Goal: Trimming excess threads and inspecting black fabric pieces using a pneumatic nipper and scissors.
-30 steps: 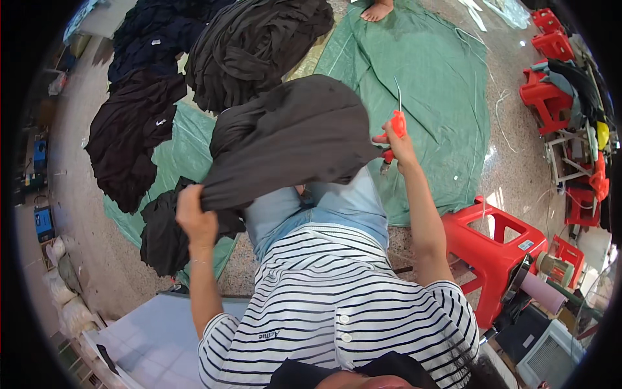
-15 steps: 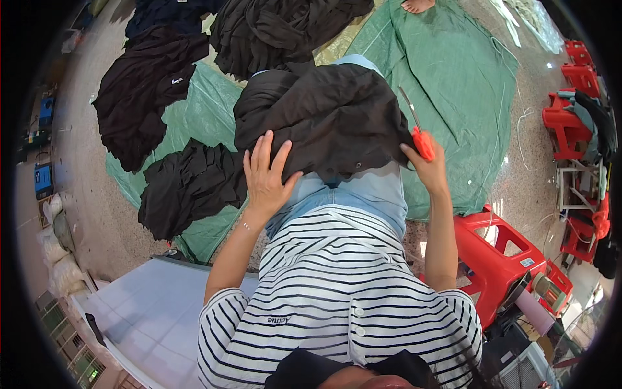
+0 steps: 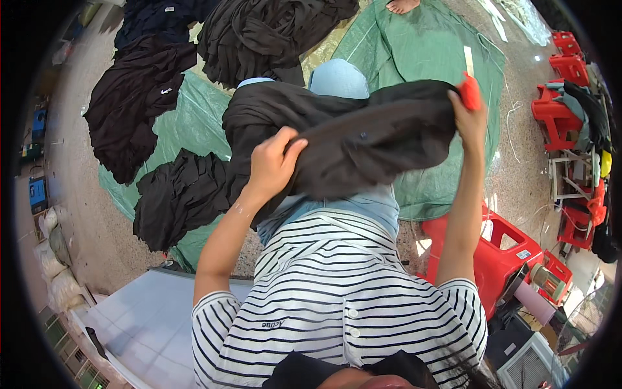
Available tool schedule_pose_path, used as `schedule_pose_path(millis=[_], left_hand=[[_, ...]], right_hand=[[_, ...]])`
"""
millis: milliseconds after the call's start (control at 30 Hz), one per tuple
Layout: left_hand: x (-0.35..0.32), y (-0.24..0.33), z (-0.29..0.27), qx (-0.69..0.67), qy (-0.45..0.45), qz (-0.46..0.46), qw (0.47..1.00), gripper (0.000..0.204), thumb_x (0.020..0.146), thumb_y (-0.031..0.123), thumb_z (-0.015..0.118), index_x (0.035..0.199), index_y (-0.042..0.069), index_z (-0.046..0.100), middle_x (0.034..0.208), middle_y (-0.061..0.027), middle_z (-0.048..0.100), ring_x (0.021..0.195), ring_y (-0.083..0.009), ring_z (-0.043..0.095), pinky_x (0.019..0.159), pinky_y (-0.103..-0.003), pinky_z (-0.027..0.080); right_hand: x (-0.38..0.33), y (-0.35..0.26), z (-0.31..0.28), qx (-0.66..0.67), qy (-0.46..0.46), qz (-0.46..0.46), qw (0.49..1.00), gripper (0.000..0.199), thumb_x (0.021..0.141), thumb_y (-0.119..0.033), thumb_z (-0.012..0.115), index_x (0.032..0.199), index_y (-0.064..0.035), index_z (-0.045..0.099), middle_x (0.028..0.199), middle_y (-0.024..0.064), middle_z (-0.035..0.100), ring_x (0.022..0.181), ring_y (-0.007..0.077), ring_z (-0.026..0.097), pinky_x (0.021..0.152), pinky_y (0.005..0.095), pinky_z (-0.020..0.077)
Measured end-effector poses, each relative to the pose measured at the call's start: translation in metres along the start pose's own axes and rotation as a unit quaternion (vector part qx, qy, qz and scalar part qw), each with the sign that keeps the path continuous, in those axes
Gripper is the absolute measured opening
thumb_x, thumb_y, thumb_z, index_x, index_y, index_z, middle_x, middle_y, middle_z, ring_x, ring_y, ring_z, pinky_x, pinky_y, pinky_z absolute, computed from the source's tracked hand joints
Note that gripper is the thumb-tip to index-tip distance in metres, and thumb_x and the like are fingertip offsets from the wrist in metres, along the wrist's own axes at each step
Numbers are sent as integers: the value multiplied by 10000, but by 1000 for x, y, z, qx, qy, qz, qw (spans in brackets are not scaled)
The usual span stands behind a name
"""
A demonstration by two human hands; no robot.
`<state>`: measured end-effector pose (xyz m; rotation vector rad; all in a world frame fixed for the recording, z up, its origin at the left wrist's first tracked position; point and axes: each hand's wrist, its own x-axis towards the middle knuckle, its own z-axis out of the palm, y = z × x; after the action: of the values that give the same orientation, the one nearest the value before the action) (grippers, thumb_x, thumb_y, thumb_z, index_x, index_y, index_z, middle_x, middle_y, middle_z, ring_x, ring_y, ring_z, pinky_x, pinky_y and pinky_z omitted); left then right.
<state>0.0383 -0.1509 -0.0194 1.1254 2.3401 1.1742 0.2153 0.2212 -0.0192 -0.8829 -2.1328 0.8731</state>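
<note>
A dark garment is stretched between my two hands across my lap, its right part lifted and partly blurred. My left hand pinches the cloth near its middle, thumb and fingers closed. At the raised right end, my right hand grips the garment's edge. That same hand also holds red-handled scissors, the blade pointing away from me and smeared by motion. More dark cloth lies over my knees in blue jeans.
A green tarp covers the floor ahead. Dark garment piles lie at the left, far left and ahead. A red stool stands near right; a white panel lies near left. Someone's bare foot shows far ahead.
My right hand has moved up and right, lifting and spreading the garment. My left hand has gone from lying flat on the cloth to pinching it.
</note>
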Motion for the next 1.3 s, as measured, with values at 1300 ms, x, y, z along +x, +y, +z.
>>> schedule_pose_path(millis=[1300], left_hand=[[71,30,75,-50,-81,105,990,87,793,5,634,880,-5,629,827,-156,650,768,-352,649,681,-407,524]], right_hand=[[-194,-124,-9,-135,-281,174,934,366,851,-359,688,741,-14,636,604,216,605,593,436,611,554,498,474]])
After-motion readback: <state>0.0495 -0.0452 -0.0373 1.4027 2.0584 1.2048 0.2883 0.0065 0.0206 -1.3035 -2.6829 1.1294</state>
